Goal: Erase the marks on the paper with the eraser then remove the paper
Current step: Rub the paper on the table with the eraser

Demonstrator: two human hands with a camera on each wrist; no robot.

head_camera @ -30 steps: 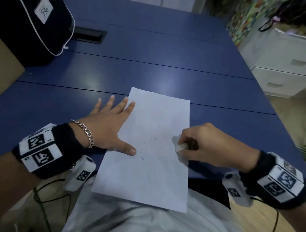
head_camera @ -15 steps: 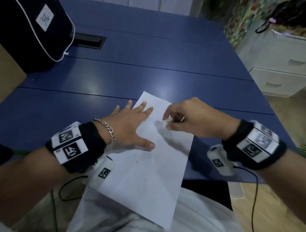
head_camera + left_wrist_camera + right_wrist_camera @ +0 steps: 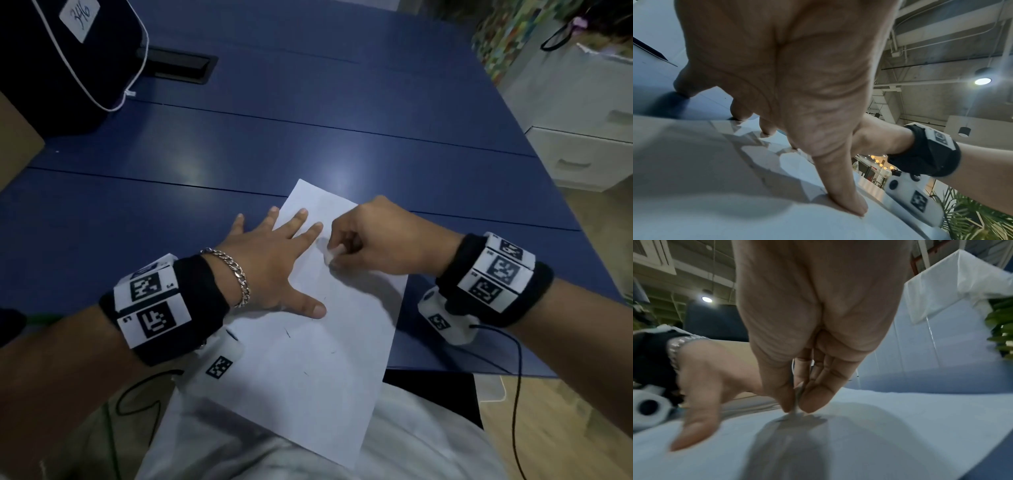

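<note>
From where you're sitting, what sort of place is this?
Probably an office or shared workspace. The large blue table has a cable hatch, white drawers stand beside it, and the left wrist view shows a bare concrete ceiling with pipes.

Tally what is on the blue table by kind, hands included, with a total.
Paper: 1
Eraser: 1
Black bag: 1
Hands, left hand and right hand: 2
Total: 5

Head looks down; wrists close; share paper [image 3: 308,359].

Dim, bluish, wide-angle frames; blurred wrist views.
</note>
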